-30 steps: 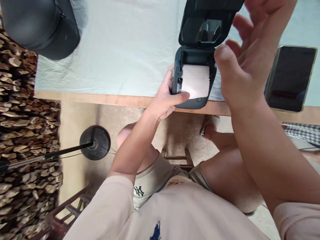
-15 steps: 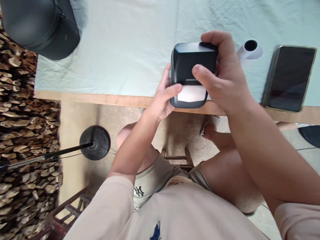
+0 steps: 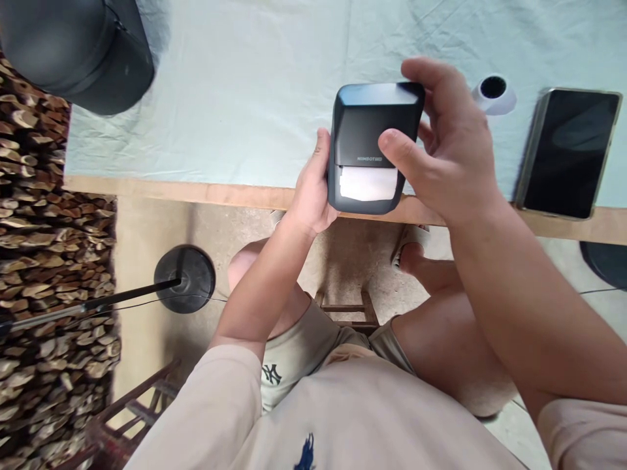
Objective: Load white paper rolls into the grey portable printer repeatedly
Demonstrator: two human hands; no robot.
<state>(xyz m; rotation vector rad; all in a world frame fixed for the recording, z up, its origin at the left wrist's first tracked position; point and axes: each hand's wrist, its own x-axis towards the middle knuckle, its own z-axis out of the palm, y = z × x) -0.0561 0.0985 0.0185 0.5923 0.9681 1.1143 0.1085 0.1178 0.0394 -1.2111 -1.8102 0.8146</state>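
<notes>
A small dark grey label printer [image 3: 369, 130] is held over the near edge of the table [image 3: 196, 192], its lid down and a strip of white paper [image 3: 367, 184] showing at its front slot. My left hand [image 3: 308, 192] grips its left side from below. My right hand [image 3: 443, 140] wraps over the top right corner, thumb pressed on the lid's front.
A white paper roll core [image 3: 494, 94] lies on the pale green cloth right of the printer, next to a black phone [image 3: 568, 150]. A large black round object [image 3: 73, 46] sits at the far left corner. Below are my knees, a wooden stool [image 3: 350, 310] and a stand base [image 3: 185, 279].
The printer's lid was open a second ago with my right hand lifted off; the lid is now shut under my right hand, and the printer has tipped up slightly.
</notes>
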